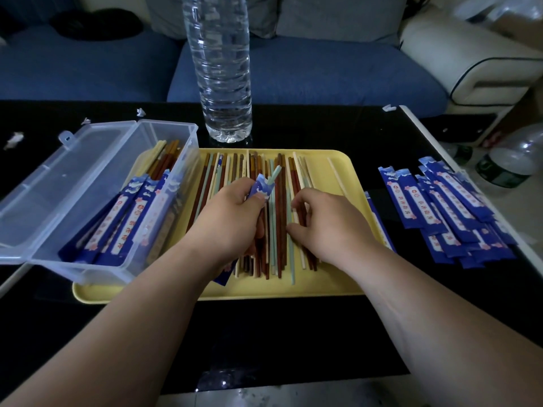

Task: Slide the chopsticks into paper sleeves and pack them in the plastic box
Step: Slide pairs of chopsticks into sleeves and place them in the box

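Several loose chopsticks (279, 218), brown, pale green and cream, lie side by side on a yellow tray (338, 280). My left hand (232, 212) grips a blue paper sleeve (261, 188) with a pale green chopstick tip (274, 173) sticking out of its top; the sleeve's lower end shows below my wrist. My right hand (329, 221) rests on the loose chopsticks, its fingers curled around a pale one. A clear plastic box (97, 274) with its lid open stands at the tray's left and holds several sleeved chopsticks (123, 224).
A pile of empty blue sleeves (452, 212) lies on the black table right of the tray. A tall clear water bottle (223, 83) stands just behind the tray. Another bottle (511, 163) lies at the far right. A blue sofa is beyond the table.
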